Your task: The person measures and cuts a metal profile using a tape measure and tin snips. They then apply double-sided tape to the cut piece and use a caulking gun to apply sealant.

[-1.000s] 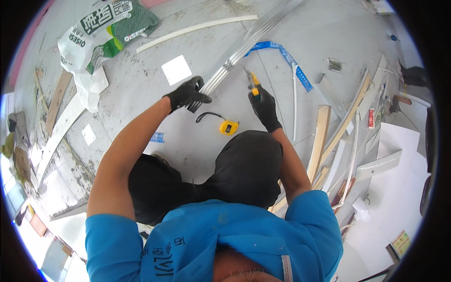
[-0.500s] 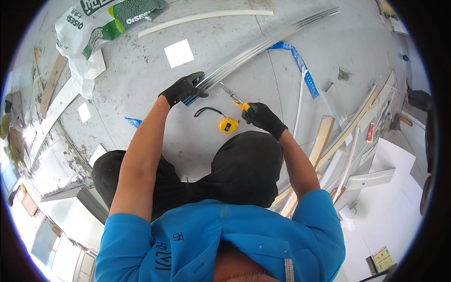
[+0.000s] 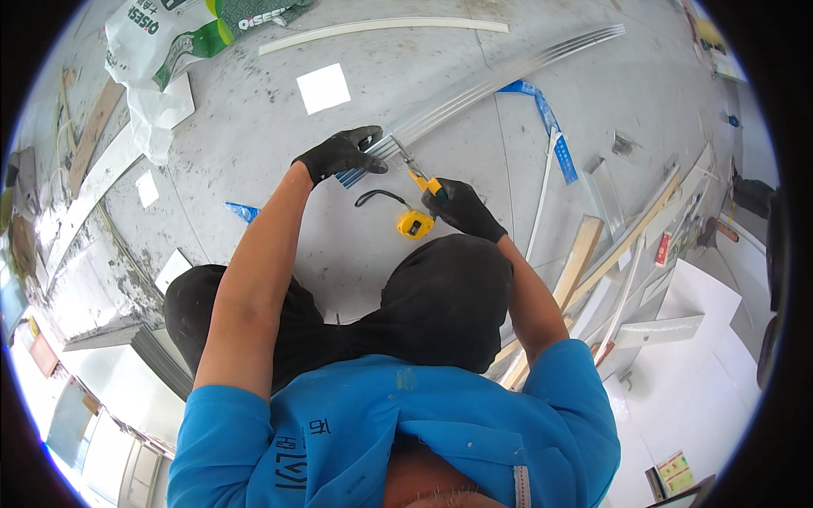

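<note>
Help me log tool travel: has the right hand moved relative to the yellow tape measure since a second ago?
Yes. The right hand dropped from beyond the yellow tape measure to right beside it, its yellow-handled cutter reaching the metal strips' near end.

I see a grey concrete floor (image 3: 254, 144), dusty, daylit. White sack (image 3: 161, 34) upper left, white square sheet (image 3: 323, 87), wood offcuts (image 3: 584, 254) and white boards (image 3: 703, 313) at right.

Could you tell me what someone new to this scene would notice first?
The two black-gloved hands at the centre: the left hand pins the near end of a long bundle of metal strips to the grey floor, while the right hand works yellow-handled snips at it. A yellow tape measure lies just below.
</note>
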{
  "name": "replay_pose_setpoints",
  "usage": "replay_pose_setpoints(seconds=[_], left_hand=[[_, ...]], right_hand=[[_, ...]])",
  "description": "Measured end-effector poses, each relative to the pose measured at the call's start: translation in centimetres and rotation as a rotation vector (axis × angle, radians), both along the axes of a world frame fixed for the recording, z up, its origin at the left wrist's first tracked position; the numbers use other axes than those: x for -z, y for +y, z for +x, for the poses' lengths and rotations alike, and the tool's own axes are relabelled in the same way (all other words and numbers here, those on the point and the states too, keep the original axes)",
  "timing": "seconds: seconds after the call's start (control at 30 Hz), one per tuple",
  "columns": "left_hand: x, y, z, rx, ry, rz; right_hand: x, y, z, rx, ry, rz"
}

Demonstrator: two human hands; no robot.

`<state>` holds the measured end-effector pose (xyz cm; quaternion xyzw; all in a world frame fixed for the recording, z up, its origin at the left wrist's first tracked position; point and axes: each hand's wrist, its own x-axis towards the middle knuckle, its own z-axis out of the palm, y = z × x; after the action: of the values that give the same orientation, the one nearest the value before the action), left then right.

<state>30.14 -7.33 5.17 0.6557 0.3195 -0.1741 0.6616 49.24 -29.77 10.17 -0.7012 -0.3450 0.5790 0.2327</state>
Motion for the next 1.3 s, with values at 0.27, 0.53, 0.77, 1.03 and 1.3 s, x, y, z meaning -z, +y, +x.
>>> replay_pose_setpoints(seconds=[0.27, 0.53, 0.77, 1.03, 1.3], left_hand=[[-0.6, 0.1, 0.0, 0.008, 0.007, 0.005], [-1.3, 0.0, 0.2, 0.016, 0.037, 0.072], [-1.1, -0.1, 0.3, 0.022, 0.046, 0.116], [-1.6, -0.4, 0.3, -0.006, 0.053, 0.118], [-1.6, -0.2, 0.0, -0.030, 0.035, 0.057]], right_hand=[[0.3, 0.0, 0.3, -0.002, -0.020, 0.046], [0.6, 0.2, 0.3, -0.015, -0.051, 0.045], [2.1, -0.3, -0.7, -0.020, -0.259, 0.086], [4.6, -0.7, -0.7, -0.139, -0.540, 0.276], [3.1, -0.3, 0.1, -0.123, -0.132, 0.068]])
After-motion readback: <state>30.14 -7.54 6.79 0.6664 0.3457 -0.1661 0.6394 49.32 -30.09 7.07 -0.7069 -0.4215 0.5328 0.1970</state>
